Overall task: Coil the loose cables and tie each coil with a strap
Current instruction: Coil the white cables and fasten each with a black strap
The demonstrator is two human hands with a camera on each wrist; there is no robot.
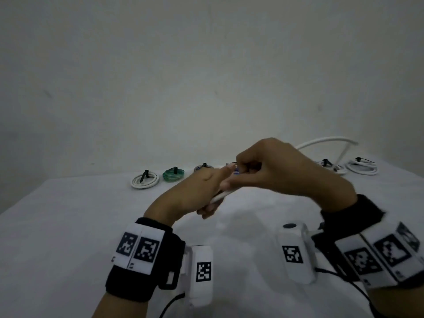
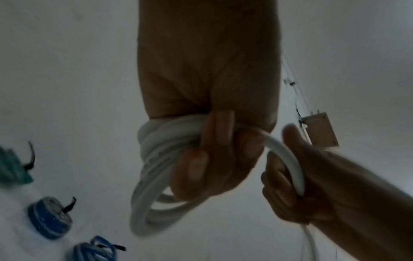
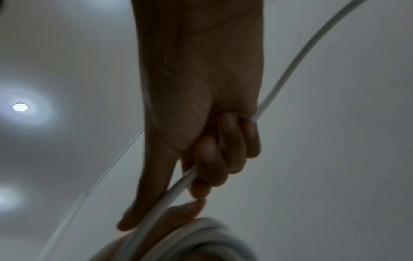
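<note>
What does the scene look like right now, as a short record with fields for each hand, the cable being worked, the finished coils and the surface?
left hand: grips the stacked loops of a thick white round cable
right hand: curled round the loose run of the same cable, feeding it toward the coil
loose tail: arcs up behind the hands
finished coils: white strapped coil, green strapped coil, more white ones at far right
surface: white cloth-covered table
strap on current coil: not yet on
</note>
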